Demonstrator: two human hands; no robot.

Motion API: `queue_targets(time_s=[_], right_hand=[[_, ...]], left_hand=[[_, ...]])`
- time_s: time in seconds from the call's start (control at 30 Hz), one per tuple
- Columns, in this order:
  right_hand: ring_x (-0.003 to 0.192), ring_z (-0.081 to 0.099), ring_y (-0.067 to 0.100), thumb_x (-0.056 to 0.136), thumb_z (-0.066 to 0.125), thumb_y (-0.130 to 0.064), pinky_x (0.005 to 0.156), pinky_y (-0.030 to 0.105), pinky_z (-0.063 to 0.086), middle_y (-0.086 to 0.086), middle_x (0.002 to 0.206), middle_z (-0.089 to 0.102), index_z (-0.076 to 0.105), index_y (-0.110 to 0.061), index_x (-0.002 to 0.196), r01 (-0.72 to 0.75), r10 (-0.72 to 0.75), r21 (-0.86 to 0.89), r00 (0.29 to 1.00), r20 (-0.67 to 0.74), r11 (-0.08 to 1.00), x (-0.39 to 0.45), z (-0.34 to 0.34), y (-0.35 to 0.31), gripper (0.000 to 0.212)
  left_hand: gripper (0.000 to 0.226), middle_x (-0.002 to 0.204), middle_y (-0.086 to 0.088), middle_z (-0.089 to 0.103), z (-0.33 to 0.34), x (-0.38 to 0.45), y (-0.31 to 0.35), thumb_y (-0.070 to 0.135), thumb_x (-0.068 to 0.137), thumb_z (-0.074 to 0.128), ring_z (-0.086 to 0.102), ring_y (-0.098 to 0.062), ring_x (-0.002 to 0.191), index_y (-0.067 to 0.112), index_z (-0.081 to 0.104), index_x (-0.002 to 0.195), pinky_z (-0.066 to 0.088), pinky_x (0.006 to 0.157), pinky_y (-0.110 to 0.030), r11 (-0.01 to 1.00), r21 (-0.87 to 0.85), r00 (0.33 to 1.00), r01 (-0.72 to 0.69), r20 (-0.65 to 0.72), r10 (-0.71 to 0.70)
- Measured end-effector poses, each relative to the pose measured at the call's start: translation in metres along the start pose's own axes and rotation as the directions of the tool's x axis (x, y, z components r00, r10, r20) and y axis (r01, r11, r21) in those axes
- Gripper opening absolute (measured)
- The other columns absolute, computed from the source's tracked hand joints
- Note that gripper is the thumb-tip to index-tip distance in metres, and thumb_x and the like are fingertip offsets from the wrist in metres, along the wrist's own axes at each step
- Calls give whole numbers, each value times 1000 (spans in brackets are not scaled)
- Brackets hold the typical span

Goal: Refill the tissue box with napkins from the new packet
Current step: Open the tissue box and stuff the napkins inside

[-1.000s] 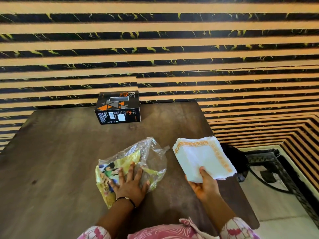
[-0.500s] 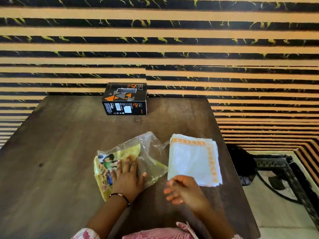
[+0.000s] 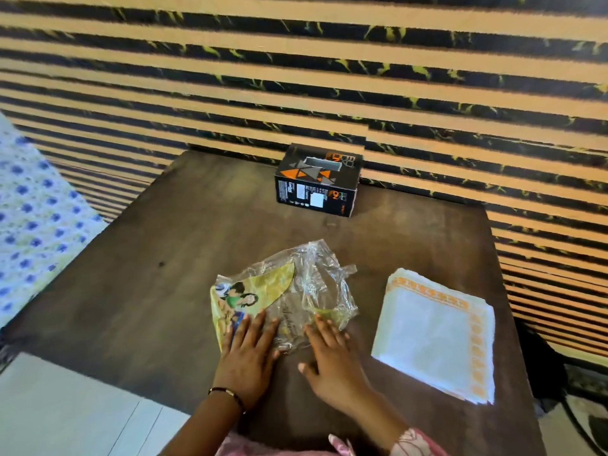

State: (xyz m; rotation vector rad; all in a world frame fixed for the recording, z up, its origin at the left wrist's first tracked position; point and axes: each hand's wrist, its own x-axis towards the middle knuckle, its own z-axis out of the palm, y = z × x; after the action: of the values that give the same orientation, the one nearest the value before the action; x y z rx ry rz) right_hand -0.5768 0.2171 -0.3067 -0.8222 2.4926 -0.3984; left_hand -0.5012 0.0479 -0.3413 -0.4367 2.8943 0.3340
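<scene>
1. One striped wall (image 3: pixel 329 77) of orange and black bands is seen behind everything; it is met by the far edge of the desk.
2. One dark wooden desk (image 3: pixel 164 291) is seen, with wide bare room on its left half and a clear strip between the packet and the box. Its right edge lies just beside the napkins; its near-left corner borders a pale floor (image 3: pixel 65 416).
3. One blue-dotted cloth (image 3: pixel 29 225) is seen at the left border, which was out of view half a second ago.
4. One stack of white napkins (image 3: pixel 434 334) with an orange border is laid flat near the desk's right edge, apart from both hands. One second ago it was held up by the right hand.
5. One opened, crumpled plastic packet (image 3: pixel 283 297) is laid at the desk's middle, emptied and flattened.
6. One black tissue box (image 3: pixel 317 182) with orange triangles is stood at the far edge by the wall, slot upward, well apart from the napkins.
7. The left hand (image 3: pixel 246 360) is pressed flat on the packet, grip spread, as before.
8. The right hand (image 3: pixel 332 357) is now laid on the packet's near-right edge, fingers spread, nothing pinched.
9. One thin bracelet (image 3: pixel 227 393) is worn on the left wrist.
</scene>
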Motion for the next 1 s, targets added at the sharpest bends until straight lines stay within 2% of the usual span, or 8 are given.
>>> queue_targets(time_s=[0.13, 0.27, 0.33, 0.43, 0.57, 0.7, 0.9, 1.0], right_hand=[[146, -13, 15, 92, 40, -44, 117, 42, -6, -4, 159, -9, 6, -26, 149, 27, -26, -44, 1000, 3, 999, 33, 2, -26, 69], [145, -15, 13, 92, 41, -44, 117, 47, -7, -9, 158, -12, 4, -29, 148, 41, -39, -45, 998, 49, 998, 75, 6, -77, 69], [145, -14, 14, 92, 41, -44, 117, 47, -7, -9, 158, -12, 4, -29, 148, 63, -59, -58, 997, 56, 996, 98, 9, -104, 69], [146, -11, 14, 92, 42, -42, 117, 48, -7, -9, 159, -7, 9, -29, 148, 87, -84, -46, 995, 51, 995, 132, 14, -139, 66], [146, -8, 14, 91, 44, -41, 116, 47, -7, -9, 160, -2, 14, -29, 147, 93, -92, -13, 995, 38, 996, 164, 20, -178, 64], [146, -9, 17, 92, 43, -39, 117, 44, -6, -7, 160, -1, 15, -26, 148, 62, -62, -13, 998, -3, 998, 178, 26, -208, 63], [147, 1, 14, 93, 44, -28, 118, 37, 2, -8, 157, 17, 32, -25, 143, 91, -85, 29, 981, -174, 995, 179, 28, -216, 51], [143, 19, 13, 90, 50, -20, 115, 27, 14, -9, 151, 33, 48, -29, 133, 140, -87, 178, 957, -277, 974, 169, 23, -203, 44]], left_hand=[[60, 141, -2, 48, -8, 13, -36, 56, 92, 6, 47, -30, 127, 32, 36, 138, 12, 110, -39, 999, -7, 999, 36, -27, -36], [60, 146, -3, 41, -27, 24, -95, 58, 87, 21, 38, -31, 133, 32, 33, 140, 30, 107, -48, 995, -59, 996, 81, -26, -83], [64, 146, -4, 40, -37, 30, -124, 60, 85, 19, 36, -32, 134, 31, 34, 140, 30, 106, -50, 991, -78, 993, 111, -32, -113], [80, 151, -4, 31, -55, 37, -164, 72, 79, 2, 27, -31, 139, 31, 29, 142, 24, 111, -50, 988, -102, 991, 116, -55, -123], [83, 157, 1, 15, -75, 48, -205, 66, 70, -2, 15, -27, 143, 35, 15, 145, 15, 115, -47, 988, -68, 990, 137, -30, -139], [62, 158, -2, 10, -86, 54, -221, 57, 91, 20, 12, -29, 143, 30, 10, 147, 13, 115, -48, 986, 19, 986, 165, 36, -166], [63, 157, -7, 7, -92, 55, -220, 53, 93, 26, 10, -33, 143, 25, 11, 147, 14, 114, -48, 985, 26, 985, 169, 44, -170], [66, 151, -17, 25, -100, 52, -212, 55, 89, 28, 24, -39, 138, 17, 27, 143, 26, 109, -53, 986, 40, 987, 159, -30, -158]])
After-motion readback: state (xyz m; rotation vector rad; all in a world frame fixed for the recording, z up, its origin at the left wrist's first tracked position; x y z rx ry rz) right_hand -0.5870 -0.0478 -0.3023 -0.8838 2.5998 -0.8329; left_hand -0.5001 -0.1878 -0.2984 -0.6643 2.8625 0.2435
